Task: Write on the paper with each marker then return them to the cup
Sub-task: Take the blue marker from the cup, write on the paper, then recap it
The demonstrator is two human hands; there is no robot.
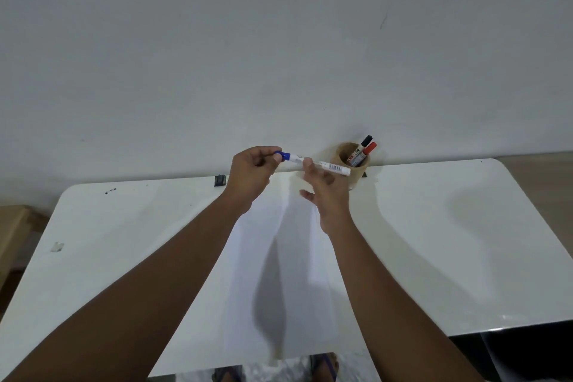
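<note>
Both hands raised over the far middle of the white table (124, 242), sharing one blue marker (322, 165) held roughly level in the air. Left hand (252, 175) has fingers curled shut around the blue cap end (283, 155), right hand (325, 189) pinches the white barrel with fingertips, other fingers loosely spread. Cap looks seated or just at the tip, can't tell which. Paper (297, 273) lies flat below the hands, centre of table, blank. Brown cup (352, 164) at far edge just right of the hands, against the wall, holding a black marker (362, 147) and a red marker (367, 152) leaning right
</note>
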